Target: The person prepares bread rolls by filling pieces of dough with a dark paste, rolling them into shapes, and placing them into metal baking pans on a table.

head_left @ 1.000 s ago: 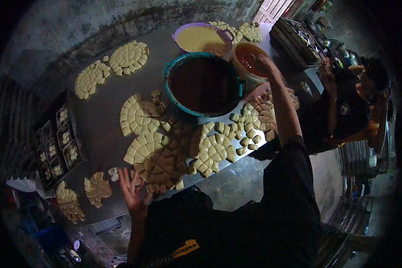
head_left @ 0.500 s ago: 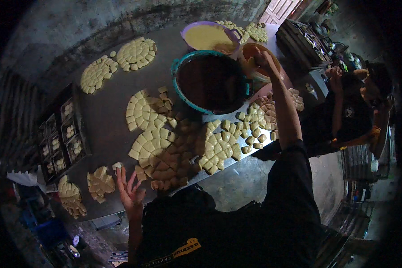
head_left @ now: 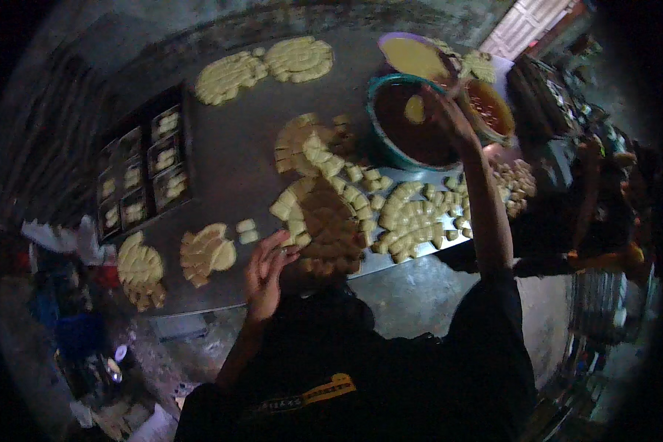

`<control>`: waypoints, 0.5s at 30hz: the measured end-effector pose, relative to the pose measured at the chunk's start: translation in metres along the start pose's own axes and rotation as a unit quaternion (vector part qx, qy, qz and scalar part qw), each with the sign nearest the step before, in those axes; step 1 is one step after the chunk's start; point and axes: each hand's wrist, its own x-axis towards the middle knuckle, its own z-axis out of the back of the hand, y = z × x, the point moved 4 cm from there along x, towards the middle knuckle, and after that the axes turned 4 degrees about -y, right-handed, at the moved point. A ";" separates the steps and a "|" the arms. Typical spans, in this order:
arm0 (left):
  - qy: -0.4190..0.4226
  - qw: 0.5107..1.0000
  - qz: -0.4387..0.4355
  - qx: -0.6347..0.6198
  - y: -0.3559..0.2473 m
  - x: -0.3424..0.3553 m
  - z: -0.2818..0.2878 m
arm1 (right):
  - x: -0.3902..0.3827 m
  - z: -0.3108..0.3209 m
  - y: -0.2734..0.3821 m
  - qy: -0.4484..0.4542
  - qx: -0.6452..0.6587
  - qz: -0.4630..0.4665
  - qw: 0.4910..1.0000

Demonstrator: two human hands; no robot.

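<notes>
My left hand (head_left: 265, 269) is at the table's near edge, fingers stretched toward a sectioned round of pale dough (head_left: 295, 214). Its fingertips meet or nearly meet the round's left edge. Two small dough pieces (head_left: 247, 230) lie just left of that hand. Reaching far right, my right hand (head_left: 449, 114) is over the right side of a teal-rimmed basin (head_left: 374, 121) of dark brown contents. A pale yellow, rounded thing (head_left: 415, 109) shows beside its fingers; blur hides whether they hold it. Next to that hand stands an orange-brown basin (head_left: 490, 110).
A dark tray (head_left: 144, 166) of square molds holding dough pieces sits at left. More dough rounds (head_left: 298, 59) lie at the back and front left. Behind the teal basin is a purple basin (head_left: 412, 57) with yellow contents. Another person (head_left: 589, 199) is at the right.
The view has turned, shifting the table rightward. My left hand has left the small pale piece for the dough round. My right hand has moved from the orange-brown basin to above the teal one.
</notes>
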 end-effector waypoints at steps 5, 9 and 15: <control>0.037 0.991 0.064 -0.108 -0.007 0.003 0.018 | -0.127 -0.190 0.132 0.272 0.062 -0.241 0.930; 0.023 0.976 0.090 -0.196 0.004 -0.010 0.048 | -0.195 -0.265 0.152 0.271 0.164 -0.301 0.899; -0.059 0.991 -0.028 0.113 0.014 -0.027 0.103 | -0.210 -0.305 0.158 0.181 0.036 -0.044 0.982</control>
